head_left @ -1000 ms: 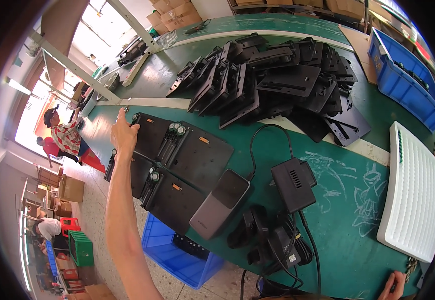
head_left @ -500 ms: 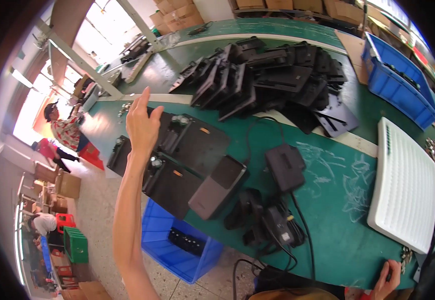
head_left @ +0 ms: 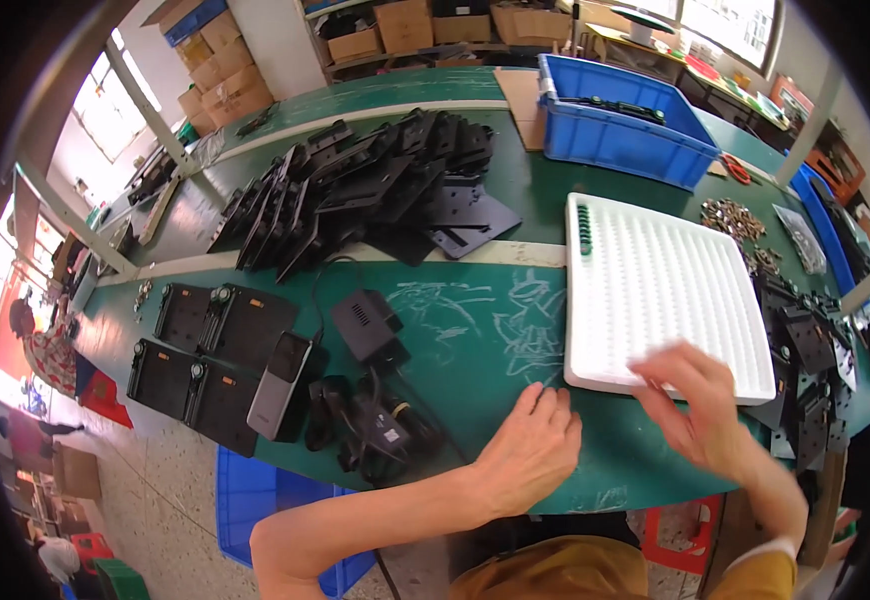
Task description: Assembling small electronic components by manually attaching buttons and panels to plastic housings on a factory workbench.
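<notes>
My left hand point(head_left: 535, 445) is low over the green table, just left of the white ribbed tray's near corner. Its fingers are bent and pressed together; whatever they may hold is hidden. Over the tray's near edge is my right hand point(head_left: 697, 408), its fingertips smeared by motion, so its grip cannot be made out. The white tray point(head_left: 655, 290) has rows of small pockets, with a short row of dark green round parts point(head_left: 584, 230) at its far left corner.
Several black plates with hinge-like fittings point(head_left: 223, 400) lie left, beside a grey box-shaped device point(head_left: 280, 385), black adapter point(head_left: 367, 325) and cables. A heap of black panels point(head_left: 355, 190) lies behind. Blue bin point(head_left: 625, 130), metal parts point(head_left: 733, 220) and more black pieces point(head_left: 810, 340) are right.
The view has swung right. My left hand has come from over the black plates to beside the tray. My right hand has moved from the table's near edge to the tray's near edge.
</notes>
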{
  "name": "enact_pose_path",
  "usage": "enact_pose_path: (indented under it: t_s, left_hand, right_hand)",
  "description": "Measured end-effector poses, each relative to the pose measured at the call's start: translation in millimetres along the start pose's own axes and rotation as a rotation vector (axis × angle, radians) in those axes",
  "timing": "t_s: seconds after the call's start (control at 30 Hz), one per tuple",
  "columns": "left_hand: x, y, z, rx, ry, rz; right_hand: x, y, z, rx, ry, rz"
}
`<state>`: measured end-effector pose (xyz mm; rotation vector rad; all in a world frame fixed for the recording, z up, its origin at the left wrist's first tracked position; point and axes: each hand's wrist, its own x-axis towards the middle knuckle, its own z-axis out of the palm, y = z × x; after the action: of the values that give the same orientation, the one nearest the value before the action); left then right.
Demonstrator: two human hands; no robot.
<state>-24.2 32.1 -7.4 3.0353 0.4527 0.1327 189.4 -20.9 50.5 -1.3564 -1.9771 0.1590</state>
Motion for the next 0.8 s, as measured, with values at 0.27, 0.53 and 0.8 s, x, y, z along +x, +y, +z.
enact_pose_path:
  t_s: [0.27, 0.53, 0.8]
  left_hand:
    - [15, 12, 5, 0.04, -0.042, -0.025]
    - [14, 15, 9, -0.051, 0.009, -0.063]
    - [16, 16, 9, -0.041, 0.04, -0.138]
  right_hand:
    - [134, 68, 97, -0.208, -0.134, -0.224]
    - [169, 89, 156, -0.465, -0.189, -0.192]
    - [165, 82, 154, -0.62, -0.235, -0.204]
